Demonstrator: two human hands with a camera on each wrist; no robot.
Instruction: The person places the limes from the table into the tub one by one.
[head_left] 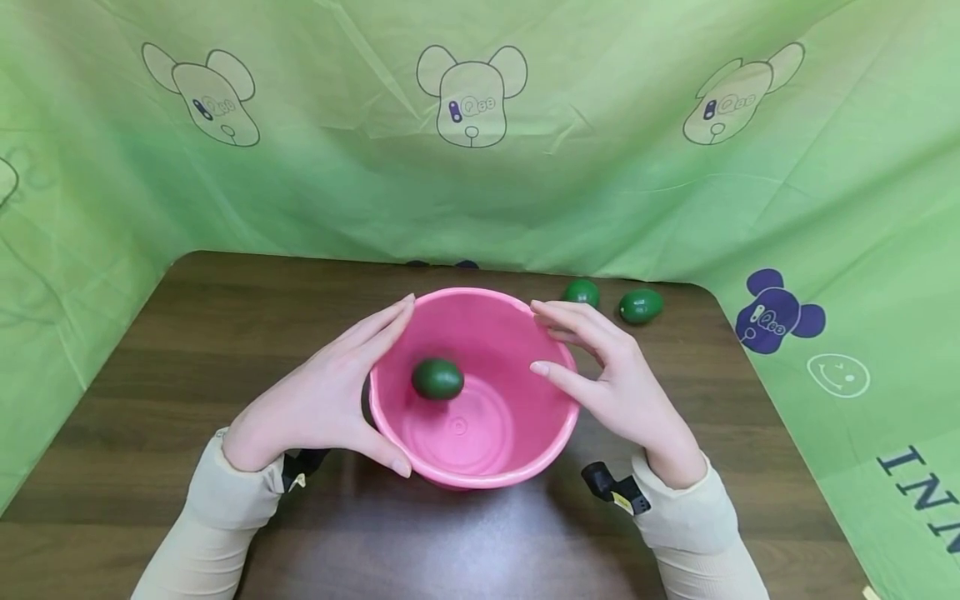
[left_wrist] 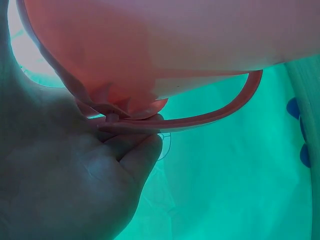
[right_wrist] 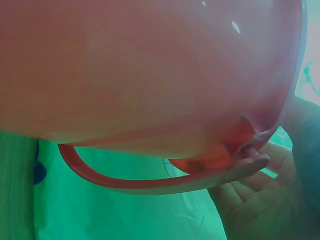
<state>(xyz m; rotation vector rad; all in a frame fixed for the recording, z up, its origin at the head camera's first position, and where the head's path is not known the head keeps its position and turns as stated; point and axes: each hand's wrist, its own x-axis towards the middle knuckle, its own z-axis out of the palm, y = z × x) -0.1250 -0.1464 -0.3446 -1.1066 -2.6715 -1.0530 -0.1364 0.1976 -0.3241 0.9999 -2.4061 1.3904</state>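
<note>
A pink plastic bucket [head_left: 480, 471] stands on a dark wooden table [head_left: 187, 333] with one green avocado [head_left: 437, 378] lying inside it. My left hand [head_left: 330, 392] presses flat against the bucket's left wall, fingers straight and thumb at the near rim. My right hand [head_left: 607, 375] rests against the right rim with its fingers stretched out. In the left wrist view the left hand [left_wrist: 75, 170] touches the bucket [left_wrist: 175, 40] by the hinge of its folded-down handle [left_wrist: 220, 112]. In the right wrist view the right hand [right_wrist: 260, 205] touches the handle [right_wrist: 125, 182] under the bucket wall [right_wrist: 150, 65].
Two more avocados [head_left: 581, 292] [head_left: 641, 306] lie on the table behind the bucket to the right. A green printed cloth [head_left: 600, 183] hangs around the back and both sides of the table. Bare tabletop lies to the left and in front.
</note>
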